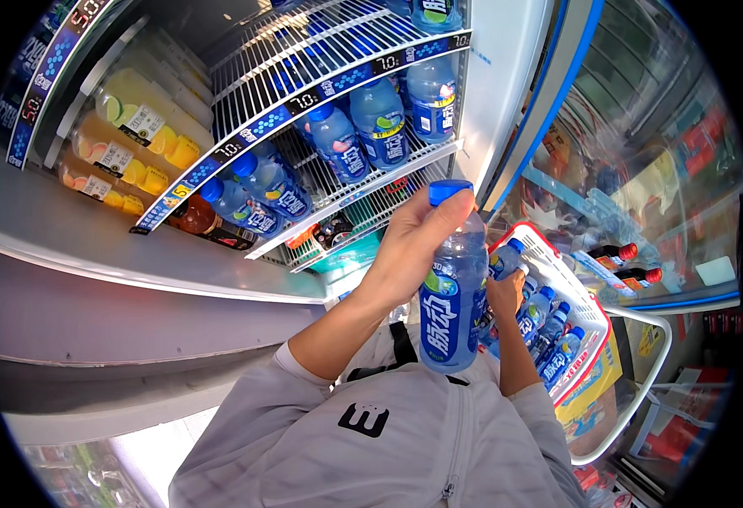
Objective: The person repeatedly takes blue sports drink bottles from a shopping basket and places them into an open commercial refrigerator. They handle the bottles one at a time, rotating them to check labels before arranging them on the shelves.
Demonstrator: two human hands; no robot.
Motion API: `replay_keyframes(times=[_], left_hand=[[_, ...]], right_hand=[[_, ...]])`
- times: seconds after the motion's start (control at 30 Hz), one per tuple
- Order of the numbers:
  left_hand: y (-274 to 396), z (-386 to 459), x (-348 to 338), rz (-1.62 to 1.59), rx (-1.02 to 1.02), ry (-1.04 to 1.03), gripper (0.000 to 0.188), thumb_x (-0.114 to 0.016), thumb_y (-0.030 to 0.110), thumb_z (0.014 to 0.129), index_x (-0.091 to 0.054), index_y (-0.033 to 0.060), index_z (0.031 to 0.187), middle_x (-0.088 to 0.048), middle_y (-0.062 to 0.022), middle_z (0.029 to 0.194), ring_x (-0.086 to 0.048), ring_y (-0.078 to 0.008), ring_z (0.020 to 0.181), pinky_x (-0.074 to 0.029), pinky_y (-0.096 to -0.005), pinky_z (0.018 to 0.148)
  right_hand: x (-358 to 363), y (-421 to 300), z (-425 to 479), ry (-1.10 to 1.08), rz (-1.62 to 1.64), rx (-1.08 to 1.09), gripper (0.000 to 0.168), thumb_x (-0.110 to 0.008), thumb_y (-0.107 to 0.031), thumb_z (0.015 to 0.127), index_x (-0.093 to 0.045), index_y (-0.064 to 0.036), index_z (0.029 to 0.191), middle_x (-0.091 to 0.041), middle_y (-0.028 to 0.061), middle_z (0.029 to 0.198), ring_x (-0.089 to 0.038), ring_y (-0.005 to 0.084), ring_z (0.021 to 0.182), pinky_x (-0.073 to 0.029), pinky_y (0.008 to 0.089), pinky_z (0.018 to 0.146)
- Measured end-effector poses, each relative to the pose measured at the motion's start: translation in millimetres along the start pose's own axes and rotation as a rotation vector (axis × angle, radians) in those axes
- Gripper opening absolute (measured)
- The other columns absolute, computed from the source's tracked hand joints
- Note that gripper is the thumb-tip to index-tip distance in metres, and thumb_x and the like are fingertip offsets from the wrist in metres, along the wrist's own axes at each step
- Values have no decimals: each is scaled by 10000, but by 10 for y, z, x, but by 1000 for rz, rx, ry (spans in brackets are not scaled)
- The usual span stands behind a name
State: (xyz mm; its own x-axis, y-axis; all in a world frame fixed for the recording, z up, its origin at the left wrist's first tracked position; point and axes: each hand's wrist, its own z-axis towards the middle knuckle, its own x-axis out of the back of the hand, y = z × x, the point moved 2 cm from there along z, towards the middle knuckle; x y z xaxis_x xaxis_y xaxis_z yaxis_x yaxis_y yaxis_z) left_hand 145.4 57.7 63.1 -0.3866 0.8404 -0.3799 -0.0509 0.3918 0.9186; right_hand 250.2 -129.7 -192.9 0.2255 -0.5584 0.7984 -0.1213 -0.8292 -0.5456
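Note:
My left hand [409, 241] is closed around the neck of a plastic drink bottle [450, 298] with a blue cap, held upright in front of my chest. Beyond it, my right hand [504, 291] is at the near side of a white plastic basket with a red rim [600, 317]. Its fingers are by a blue-capped bottle [506, 257], partly hidden, so their grip cannot be made out. Several more blue-labelled bottles [558, 359] lie slanted in the basket. Similar bottles [336, 143] stand on the wire shelves of an upright display fridge.
Yellow and orange juice bottles [149, 124] fill the fridge's left side. A curved price strip [301, 101] edges the shelf. The open glass door [625, 159] stands at the right, above the basket. The basket's white handle [654, 381] hangs outward to the right.

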Motion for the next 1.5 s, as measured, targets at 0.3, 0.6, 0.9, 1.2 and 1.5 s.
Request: replay_keyframes(times=[0.3,0.6,0.9,1.2,1.5], left_hand=[[-54,41,26,-19,-2,-29,420,-625,387,982,-590,4,1148,-705,-126,942,-732,-222,833,-604,-342,733],[-39,46,10,-61,35,-36,453,-635,408,971,-589,-5,1151,-704,-141,948,-733,-238,834,-605,-356,752],[-48,54,13,-72,34,-39,454,-634,410,972,-583,-1,1161,-701,-139,965,-732,-238,842,-603,-355,755],[488,-17,84,68,-285,-5,395,-602,370,997,-588,14,1168,-687,-132,1018,-709,-225,909,-590,-360,785],[1164,164,355,25,-323,108,458,-503,441,1030,-629,1,1034,-706,-160,935,-719,-256,823,-595,-355,736]], right_hand=[[6,-8,7,-37,4,-46,985,-802,-603,645,-423,70,1256,-521,251,1306,-586,416,1171,-488,469,954],[-19,30,15,-46,21,-36,1017,-809,-608,637,-417,67,1290,-514,250,1317,-582,416,1179,-489,460,949],[35,-40,-21,-49,31,-50,1016,-806,-614,643,-421,63,1294,-512,248,1334,-580,422,1179,-483,475,956],[13,-17,-31,-1,42,-25,1080,-816,-596,639,-368,85,1348,-473,266,1386,-559,458,1197,-467,494,983],[-10,12,26,-64,54,-8,1191,-809,-602,632,-307,129,1428,-461,273,1396,-513,427,1270,-448,477,1016]])
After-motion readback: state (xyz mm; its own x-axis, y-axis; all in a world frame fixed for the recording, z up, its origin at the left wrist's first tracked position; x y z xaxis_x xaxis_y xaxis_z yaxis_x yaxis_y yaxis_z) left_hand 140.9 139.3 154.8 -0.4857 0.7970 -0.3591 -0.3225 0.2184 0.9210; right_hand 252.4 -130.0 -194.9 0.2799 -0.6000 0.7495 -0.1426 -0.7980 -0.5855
